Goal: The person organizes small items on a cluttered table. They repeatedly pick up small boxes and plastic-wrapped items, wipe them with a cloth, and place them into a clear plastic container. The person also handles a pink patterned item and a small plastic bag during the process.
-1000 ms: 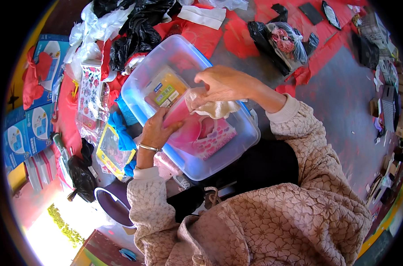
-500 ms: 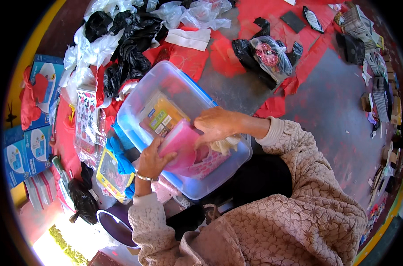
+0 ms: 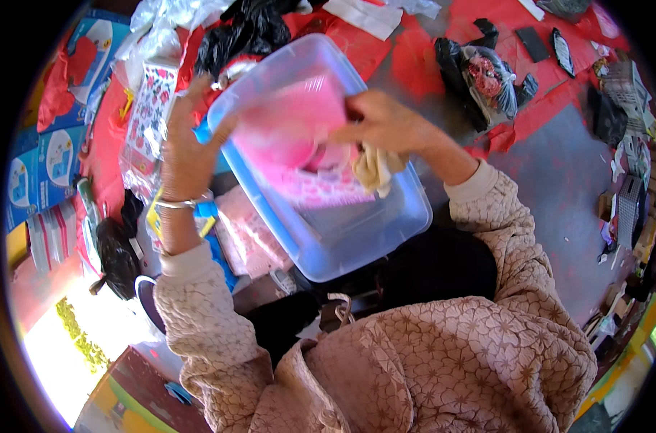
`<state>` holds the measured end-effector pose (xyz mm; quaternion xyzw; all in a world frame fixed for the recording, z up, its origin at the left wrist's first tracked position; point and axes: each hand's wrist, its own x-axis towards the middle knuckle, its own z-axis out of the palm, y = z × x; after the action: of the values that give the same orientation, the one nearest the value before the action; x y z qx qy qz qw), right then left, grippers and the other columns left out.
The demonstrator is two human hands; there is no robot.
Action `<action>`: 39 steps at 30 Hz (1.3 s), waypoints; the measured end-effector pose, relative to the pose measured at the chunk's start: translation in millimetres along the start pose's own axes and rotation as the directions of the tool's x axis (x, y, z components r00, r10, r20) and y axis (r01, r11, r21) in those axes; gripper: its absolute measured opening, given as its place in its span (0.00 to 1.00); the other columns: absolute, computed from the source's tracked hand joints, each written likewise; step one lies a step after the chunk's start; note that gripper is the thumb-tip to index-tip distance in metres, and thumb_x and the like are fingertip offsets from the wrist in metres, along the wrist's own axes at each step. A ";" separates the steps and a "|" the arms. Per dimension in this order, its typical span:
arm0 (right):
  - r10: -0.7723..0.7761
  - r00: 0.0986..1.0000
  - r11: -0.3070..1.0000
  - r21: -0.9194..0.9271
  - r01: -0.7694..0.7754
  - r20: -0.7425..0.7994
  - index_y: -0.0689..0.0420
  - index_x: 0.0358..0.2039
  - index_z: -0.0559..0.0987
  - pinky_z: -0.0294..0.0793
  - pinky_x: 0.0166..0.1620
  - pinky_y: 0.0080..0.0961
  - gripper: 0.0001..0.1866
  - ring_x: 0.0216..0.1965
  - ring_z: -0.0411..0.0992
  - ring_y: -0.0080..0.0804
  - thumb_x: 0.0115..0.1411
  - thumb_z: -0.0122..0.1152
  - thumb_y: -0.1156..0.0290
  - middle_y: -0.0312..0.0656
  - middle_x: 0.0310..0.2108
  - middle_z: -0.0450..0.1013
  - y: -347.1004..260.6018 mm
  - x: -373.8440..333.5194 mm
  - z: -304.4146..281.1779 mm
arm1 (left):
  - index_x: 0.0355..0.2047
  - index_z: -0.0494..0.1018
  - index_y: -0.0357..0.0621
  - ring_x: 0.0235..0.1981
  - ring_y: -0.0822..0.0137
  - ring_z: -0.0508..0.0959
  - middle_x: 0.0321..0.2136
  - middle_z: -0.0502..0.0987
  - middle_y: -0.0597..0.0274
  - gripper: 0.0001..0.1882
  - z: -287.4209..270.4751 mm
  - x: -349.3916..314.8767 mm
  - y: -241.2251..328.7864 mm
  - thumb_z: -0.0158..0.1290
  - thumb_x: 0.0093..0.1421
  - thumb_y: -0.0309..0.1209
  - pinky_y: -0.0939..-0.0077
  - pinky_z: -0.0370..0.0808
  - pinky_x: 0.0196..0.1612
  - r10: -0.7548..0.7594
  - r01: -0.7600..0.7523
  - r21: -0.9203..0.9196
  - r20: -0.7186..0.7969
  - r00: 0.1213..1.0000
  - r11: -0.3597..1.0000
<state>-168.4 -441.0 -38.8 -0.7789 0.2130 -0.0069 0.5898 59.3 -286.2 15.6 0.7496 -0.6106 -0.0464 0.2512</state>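
A clear plastic tub with blue edging stands tilted in front of me. Inside or over it is a pink plastic basket, blurred by motion, its side pierced with a pattern. My right hand grips the basket's right edge, fingers bent round it. Just under that hand a cream cloth hangs by the basket. Over the tub's left rim my left hand is smeared, its thumb and fingers apart and nothing seen in them. The basket hides most of the tub's contents.
Pink packets lie left of the tub. Black plastic bags and red sheeting are beyond it. A knotted clear bag of red items sits to the right. Blue boxes stand at far left.
My left hand has come off the pink basket and moved left. The basket has risen and tipped, with my right hand at its edge. The view has shifted, and the yellow package is now hidden.
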 end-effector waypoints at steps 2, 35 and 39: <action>0.061 0.992 0.986 0.164 -0.043 -0.108 0.68 0.32 0.75 0.69 0.27 0.22 0.20 0.25 0.70 0.25 0.49 0.60 0.61 0.43 0.24 0.72 8.3 -1.7 -1.4 | 0.53 0.59 0.41 0.50 0.65 0.66 0.47 0.67 0.56 0.26 -6.3 -3.9 2.6 0.51 0.54 0.30 0.77 0.66 0.48 -0.280 0.215 -0.412 -0.103 0.954 0.885; 0.508 0.841 0.358 0.934 -0.011 -0.185 0.68 0.37 0.65 0.73 0.41 0.44 0.13 0.35 0.72 0.47 0.52 0.52 0.78 0.52 0.35 0.69 -24.3 33.5 39.8 | 0.37 0.71 0.40 0.38 0.54 0.74 0.34 0.75 0.52 0.15 40.4 -216.5 86.1 0.49 0.52 0.37 0.64 0.69 0.42 -0.024 0.283 -0.325 0.618 0.786 0.902; 0.581 0.761 0.363 0.929 0.073 -0.287 0.67 0.36 0.67 0.73 0.40 0.40 0.11 0.34 0.72 0.44 0.55 0.48 0.74 0.51 0.33 0.70 -13.9 57.4 87.9 | 0.38 0.71 0.41 0.40 0.53 0.72 0.37 0.73 0.51 0.15 35.8 -222.9 86.7 0.49 0.52 0.37 0.63 0.69 0.43 -0.026 0.230 -0.240 0.636 0.771 0.943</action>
<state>-88.7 -377.1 -66.5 -0.2426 0.4675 -0.2588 0.8097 -87.2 -99.5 -30.8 0.6840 -0.5912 -0.4027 0.1432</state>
